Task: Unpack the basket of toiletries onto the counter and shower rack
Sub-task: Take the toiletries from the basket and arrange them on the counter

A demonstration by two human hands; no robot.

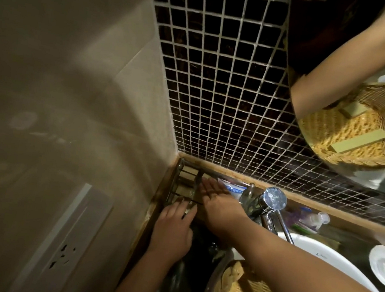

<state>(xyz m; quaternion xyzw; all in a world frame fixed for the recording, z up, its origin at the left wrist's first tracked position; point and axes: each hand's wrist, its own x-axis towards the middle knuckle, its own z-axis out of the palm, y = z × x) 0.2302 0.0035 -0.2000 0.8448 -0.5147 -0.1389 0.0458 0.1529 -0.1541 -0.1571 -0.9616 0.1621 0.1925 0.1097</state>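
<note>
Wire rack (183, 183) sits on counter (200, 248) in corner where plain wall meets mosaic tile. Left grip (172, 226) open, fingers laid on rack's front wire. Right grip (219, 208) open, flat, fingers straight over rack, holding nothing. White-and-blue packet (232, 188) just beyond right fingers. Chrome faucet (273, 202) beside right wrist. Woven basket (223, 287) near basin (322, 255), well below rack, pale boxes inside.

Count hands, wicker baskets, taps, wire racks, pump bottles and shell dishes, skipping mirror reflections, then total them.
Hands: 2, left hand, right hand
Wicker basket: 1
Tap: 1
Wire rack: 1
Pump bottle: 1
Shell dish: 1
Total: 7
</note>
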